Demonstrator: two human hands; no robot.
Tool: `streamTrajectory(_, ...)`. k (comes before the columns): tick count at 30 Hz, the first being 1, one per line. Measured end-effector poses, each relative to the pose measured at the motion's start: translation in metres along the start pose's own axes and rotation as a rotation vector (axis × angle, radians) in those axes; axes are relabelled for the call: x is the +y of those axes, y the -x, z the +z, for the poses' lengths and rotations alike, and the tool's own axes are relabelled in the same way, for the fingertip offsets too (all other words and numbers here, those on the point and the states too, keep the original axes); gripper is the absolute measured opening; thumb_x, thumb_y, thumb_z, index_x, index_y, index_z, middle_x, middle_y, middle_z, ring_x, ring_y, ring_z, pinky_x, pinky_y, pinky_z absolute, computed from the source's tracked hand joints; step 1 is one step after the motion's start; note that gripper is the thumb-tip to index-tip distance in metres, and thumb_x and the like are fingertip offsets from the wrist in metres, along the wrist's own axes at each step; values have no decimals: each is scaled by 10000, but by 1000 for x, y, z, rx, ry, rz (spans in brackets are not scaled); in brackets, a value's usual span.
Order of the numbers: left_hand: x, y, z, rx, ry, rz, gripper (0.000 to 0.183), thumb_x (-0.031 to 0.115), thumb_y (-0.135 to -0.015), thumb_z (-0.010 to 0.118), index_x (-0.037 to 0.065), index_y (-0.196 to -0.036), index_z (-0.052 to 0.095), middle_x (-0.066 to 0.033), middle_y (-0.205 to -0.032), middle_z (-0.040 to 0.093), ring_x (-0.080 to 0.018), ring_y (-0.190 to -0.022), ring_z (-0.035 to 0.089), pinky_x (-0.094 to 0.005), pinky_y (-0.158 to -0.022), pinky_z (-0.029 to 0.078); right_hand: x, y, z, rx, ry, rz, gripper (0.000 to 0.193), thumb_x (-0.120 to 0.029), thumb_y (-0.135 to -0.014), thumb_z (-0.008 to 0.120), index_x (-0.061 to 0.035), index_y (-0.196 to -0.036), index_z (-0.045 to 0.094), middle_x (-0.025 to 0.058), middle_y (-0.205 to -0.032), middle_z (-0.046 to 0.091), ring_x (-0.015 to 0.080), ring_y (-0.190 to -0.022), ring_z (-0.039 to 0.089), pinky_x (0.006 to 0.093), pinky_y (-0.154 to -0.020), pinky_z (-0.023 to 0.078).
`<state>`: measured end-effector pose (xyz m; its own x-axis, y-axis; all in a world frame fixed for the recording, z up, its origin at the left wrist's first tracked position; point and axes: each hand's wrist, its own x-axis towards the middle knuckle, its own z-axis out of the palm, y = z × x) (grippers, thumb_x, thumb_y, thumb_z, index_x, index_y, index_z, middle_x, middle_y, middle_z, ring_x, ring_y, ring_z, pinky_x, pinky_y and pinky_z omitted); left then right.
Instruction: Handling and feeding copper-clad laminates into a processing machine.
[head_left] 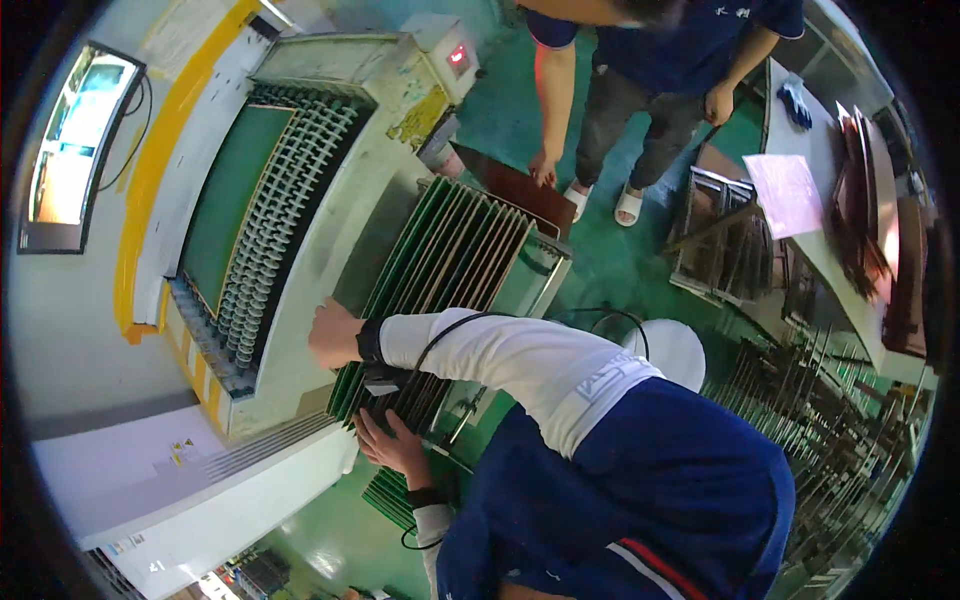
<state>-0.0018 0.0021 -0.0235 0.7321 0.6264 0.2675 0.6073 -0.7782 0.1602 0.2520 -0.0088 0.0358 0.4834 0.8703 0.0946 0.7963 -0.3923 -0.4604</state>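
My right hand point(335, 335), at the end of a white sleeve with a black wristband, reaches across a rack of upright green panels point(450, 250). Its fingers curl down at the left end of the panels, beside the machine's edge; what they grip is hidden. Lower down, my left hand point(395, 445) rests against the near end of the same panels, fingers spread and thumb apart. A small dark device point(385, 380) hangs under my right wrist. The panels stand close together in a metal rack point(548, 275).
At left is a roller conveyor machine point(290, 215) with a large green panel point(235, 200) on it. Another person point(690, 70) stands beyond the rack, one hand at a brown board point(510, 185). A table point(840, 210) with brown sheets and wire racks point(810, 440) occupies the right.
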Motion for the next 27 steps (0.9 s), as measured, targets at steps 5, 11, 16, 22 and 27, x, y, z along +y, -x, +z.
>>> streamTrajectory(5, 1, 1, -1, -54, -44, -34, 577, 490, -992, 538, 142, -1451, 528, -58, -1531, 473, -333, -1371, 427, -539, -1117, 299, 28, 38, 2, 69, -4, 110, 250, -335, -768, 724, -103, -848, 771, 83, -858, 717, 314, -969, 591, 452, -882, 375)
streamTrajectory(11, -4, 2, 3, -66, -33, -12, 582, 511, -1000, 509, 151, -1457, 522, -51, -1546, 451, -354, -1392, 394, -551, -1129, 286, 47, 66, -2, -37, -29, 177, 420, -497, -875, 691, -86, -890, 779, 99, -968, 715, 324, -1077, 557, 477, -929, 371)
streamTrajectory(16, -7, 5, 3, -76, -33, -41, 582, 517, -1007, 493, 154, -1463, 514, -51, -1537, 457, -361, -1396, 386, -562, -1126, 285, 43, 75, -18, -209, -110, 170, 470, -449, -976, 567, -66, -1200, 721, 158, -1304, 630, 380, -1301, 467, 595, -1176, 217)
streamTrajectory(22, -2, 6, 1, -78, -40, -21, 572, 500, -1012, 501, 146, -1461, 511, -52, -1530, 457, -355, -1392, 394, -565, -1123, 287, 53, 84, 0, -14, -53, 174, 538, -519, -947, 606, -48, -1183, 711, 142, -1255, 642, 352, -1276, 488, 566, -1176, 251)
streamTrajectory(27, -2, 6, 1, -88, -34, -30, 562, 489, -1018, 500, 137, -1456, 512, -60, -1529, 458, -339, -1391, 397, -569, -1121, 286, 57, 83, 9, 3, -37, 150, 542, -512, -980, 558, -51, -1233, 690, 157, -1355, 591, 366, -1342, 431, 585, -1205, 184)
